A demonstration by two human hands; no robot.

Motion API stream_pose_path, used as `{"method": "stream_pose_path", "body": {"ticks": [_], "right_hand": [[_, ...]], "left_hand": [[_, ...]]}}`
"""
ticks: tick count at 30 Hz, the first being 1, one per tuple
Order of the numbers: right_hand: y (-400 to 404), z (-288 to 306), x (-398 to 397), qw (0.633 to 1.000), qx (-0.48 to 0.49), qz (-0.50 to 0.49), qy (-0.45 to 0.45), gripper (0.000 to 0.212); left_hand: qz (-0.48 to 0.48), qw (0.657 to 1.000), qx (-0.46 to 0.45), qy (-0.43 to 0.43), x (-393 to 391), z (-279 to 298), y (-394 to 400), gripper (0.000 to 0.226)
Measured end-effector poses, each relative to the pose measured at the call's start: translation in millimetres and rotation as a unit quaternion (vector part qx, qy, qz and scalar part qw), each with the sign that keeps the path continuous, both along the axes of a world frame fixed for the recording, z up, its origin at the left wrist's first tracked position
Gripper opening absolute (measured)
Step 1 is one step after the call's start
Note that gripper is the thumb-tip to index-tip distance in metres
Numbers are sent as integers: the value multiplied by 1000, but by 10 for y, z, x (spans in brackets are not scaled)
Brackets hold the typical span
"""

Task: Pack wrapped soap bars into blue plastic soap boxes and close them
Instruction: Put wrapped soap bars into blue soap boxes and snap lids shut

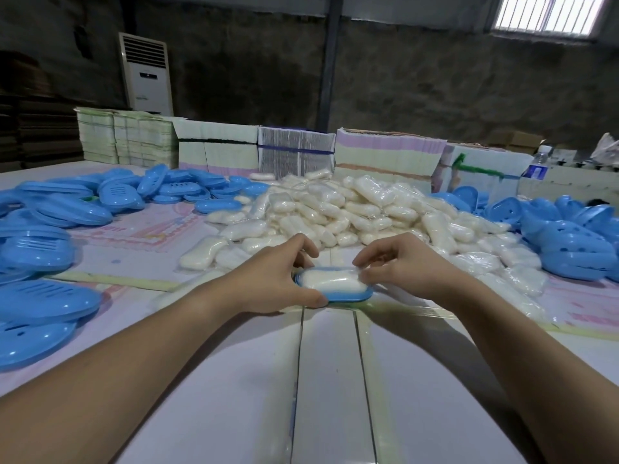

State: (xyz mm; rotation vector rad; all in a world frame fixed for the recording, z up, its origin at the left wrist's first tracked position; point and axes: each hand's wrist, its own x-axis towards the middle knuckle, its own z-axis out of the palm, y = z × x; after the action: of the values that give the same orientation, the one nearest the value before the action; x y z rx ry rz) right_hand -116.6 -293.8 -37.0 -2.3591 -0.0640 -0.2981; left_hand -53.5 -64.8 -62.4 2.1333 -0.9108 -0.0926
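In the middle of the frame a white soap bar in clear wrap (pixel 333 280) lies in the open lower half of a blue oval plastic soap box (pixel 348 297), which rests on the pale bench (pixel 328 380). The left hand (pixel 281 279) grips the box by its left end, thumb on the near rim and fingers curled behind. The right hand (pixel 398 266) pinches the loose wrap at the right end of the bar. No lid is on this box yet. A likely risk is that the loose wrap stays over the rim, so the lid would not snap shut; the bar could also sit tilted. One box and one bar are in hand. The heap of wrapped bars (pixel 351 209) at centre and the blue box halves at left (pixel 50 236) and right (pixel 576 236) are too many to count.
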Motion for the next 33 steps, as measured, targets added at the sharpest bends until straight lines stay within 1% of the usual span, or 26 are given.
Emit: {"method": "stream_pose_path", "body": {"ticks": [3, 8, 11, 14, 17, 20, 22, 25, 27, 29, 31, 33], "right_hand": [[22, -11, 0, 1000, 12, 15, 6, 19], [10, -5, 2, 1000, 1, 27, 8, 22], [-5, -10, -2, 1000, -20, 21, 4, 18], [-25, -4, 9, 997, -39, -22, -57, 16], [-21, 8, 1, 993, -6, -51, -107, 19], [-60, 10, -2, 990, 16, -70, -123, 17], [-167, 42, 5, 984, 48, -108, -136, 16], [-459, 123, 7, 963, 86, -187, -171, 19], [-748, 145, -29, 948, 64, -244, -196, 21], [-1108, 115, -80, 931, 22, -306, -196, 26], [-1518, 49, -147, 906, -64, -384, -169, 36], [-1908, -43, -249, 860, -177, -465, -115, 50]], "left_hand": [[5, 1000, 6, -9, -7, -15, 4, 57], [10, 999, 15, -36, 14, -35, 3, 54], [7, 999, 17, -46, 11, -43, -8, 52], [-8, 997, 4, -71, -30, -77, -103, 50], [-34, 996, -25, -73, -52, -139, -205, 47], [-36, 996, -37, -69, -1, -194, -213, 49], [-40, 996, -34, -75, 42, -219, -207, 49], [-47, 995, -29, -84, 94, -250, -199, 48], [-48, 995, -30, -86, 120, -271, -209, 49], [-49, 995, -37, -83, 139, -298, -219, 48], [-54, 994, -46, -79, 147, -317, -228, 45], [-64, 993, -51, -80, 151, -316, -238, 47]]}}
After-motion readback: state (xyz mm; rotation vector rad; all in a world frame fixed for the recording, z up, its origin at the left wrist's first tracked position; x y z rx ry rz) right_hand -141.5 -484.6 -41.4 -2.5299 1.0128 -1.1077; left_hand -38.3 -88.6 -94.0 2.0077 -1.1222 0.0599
